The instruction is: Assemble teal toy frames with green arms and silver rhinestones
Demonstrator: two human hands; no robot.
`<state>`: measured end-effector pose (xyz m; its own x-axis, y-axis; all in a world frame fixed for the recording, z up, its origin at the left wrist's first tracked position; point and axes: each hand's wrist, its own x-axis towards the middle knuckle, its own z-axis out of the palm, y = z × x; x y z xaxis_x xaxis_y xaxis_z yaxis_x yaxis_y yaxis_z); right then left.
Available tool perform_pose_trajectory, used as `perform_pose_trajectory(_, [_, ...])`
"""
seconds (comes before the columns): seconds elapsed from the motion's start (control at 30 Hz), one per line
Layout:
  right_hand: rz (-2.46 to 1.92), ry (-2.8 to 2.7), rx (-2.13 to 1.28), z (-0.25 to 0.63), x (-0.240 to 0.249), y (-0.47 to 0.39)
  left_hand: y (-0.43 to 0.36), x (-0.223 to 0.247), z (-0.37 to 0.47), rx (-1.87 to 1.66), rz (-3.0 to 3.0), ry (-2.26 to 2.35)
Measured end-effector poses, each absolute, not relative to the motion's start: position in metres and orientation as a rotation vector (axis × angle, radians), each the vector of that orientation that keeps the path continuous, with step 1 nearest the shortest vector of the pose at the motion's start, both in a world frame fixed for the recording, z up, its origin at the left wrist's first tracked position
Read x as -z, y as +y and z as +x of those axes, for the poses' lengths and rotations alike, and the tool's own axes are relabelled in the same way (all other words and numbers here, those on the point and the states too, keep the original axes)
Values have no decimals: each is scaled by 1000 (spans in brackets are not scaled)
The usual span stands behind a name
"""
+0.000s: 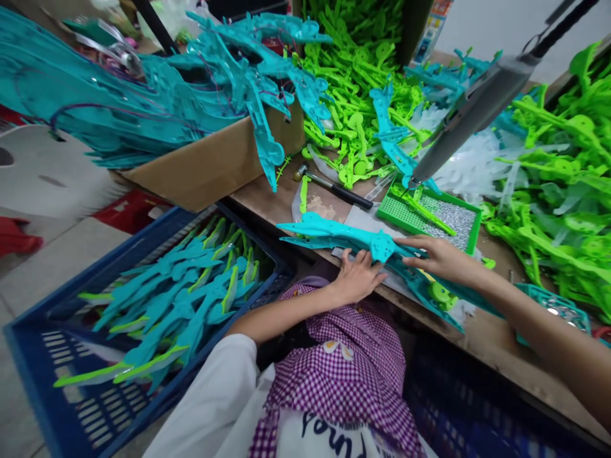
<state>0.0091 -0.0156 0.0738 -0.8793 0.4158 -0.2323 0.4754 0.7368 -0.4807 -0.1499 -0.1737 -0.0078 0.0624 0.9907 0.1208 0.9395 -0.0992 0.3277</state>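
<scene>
A long teal plastic part (334, 230) lies across the front edge of the bench, with its forked end pointing left. My left hand (357, 277) grips the lower side of this part with its fingers wrapped against it. My right hand (436, 257) touches the right end of the part, fingers stretched out and slightly apart. Beneath and to the right of the hands, more teal plastic (422, 296) reaches along the bench edge, near a light green round piece (442, 296).
Behind the hands are a hammer (334, 186), a green tray (470, 238) of small metal pieces and a grey hanging tool (472, 117). Green parts (568, 191) pile up at right. A cardboard box (205, 168) and blue crate (35, 381) stand left.
</scene>
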Motion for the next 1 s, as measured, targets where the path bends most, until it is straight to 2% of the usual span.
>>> perform_pose_trajectory(0.3, [798,2915,603,7,-78,-28,-177,6,-150,-462,2193,1970])
perform_pose_trajectory(0.53, [853,2849,776,5,-77,-31,-181,0,-165,-476,2310,1859])
perform_pose_trajectory(0.73, [828,2822,829,1,-75,-22,-199,5,-184,-787,2463,1693])
perform_pose_trajectory(0.87, [888,2821,790,0,-78,-20,-188,-24,-193,-983,2516,1576])
perform_pose_trajectory(1.0, [920,2840,662,2,-85,-25,-133,-71,-194,-886,2477,1396])
